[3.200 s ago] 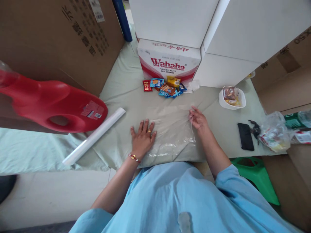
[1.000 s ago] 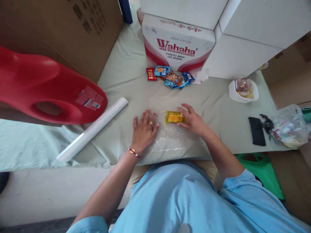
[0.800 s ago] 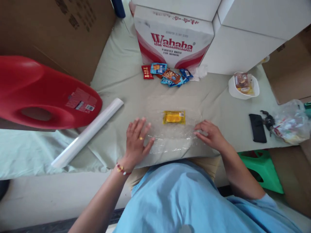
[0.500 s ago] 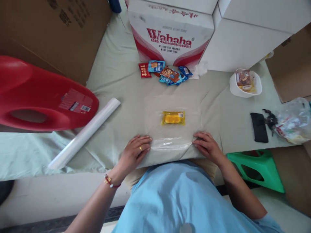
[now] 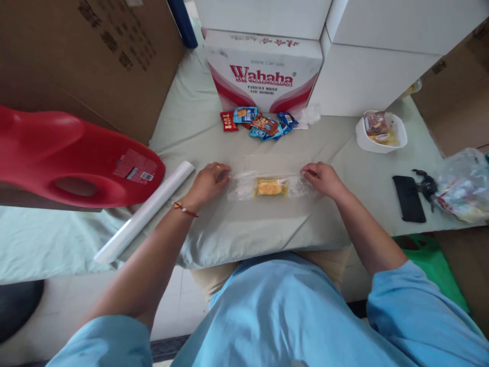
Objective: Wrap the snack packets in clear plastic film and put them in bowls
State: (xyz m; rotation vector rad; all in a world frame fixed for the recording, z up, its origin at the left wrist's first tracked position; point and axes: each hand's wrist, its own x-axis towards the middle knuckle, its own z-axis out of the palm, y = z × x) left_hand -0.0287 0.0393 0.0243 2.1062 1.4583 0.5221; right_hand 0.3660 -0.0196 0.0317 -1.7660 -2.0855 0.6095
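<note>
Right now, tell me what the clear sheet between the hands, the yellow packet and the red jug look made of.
Clear sheet: thin, glossy plastic film, probably; its creases shine and the packet shows through.
Yellow packet: likely plastic wrapper, finish hard to judge under the sheet.
Red jug: smooth, semi-gloss moulded plastic, judging by soft highlights and its built-in handle opening.

I count two hands in use: one left hand (image 5: 212, 181) and one right hand (image 5: 321, 178). Worn: one bracelet (image 5: 185, 209), one ring (image 5: 218, 167). On one tabletop (image 5: 332, 148): one yellow packet (image 5: 270, 187), one sheet of clear film (image 5: 241, 188), one white roll (image 5: 145, 211), one red jug (image 5: 95, 158), one Wahaha carton (image 5: 263, 76), one white tub (image 5: 376, 145), one flat black item (image 5: 408, 199). Loose pile: one red packet (image 5: 229, 121), at least one brown packet (image 5: 265, 124), at least three blue packets (image 5: 245, 114); overlap prevents exact tally. Tub packets (image 5: 376, 124): at least two. Brown cartons (image 5: 114, 71): at least two.
</note>
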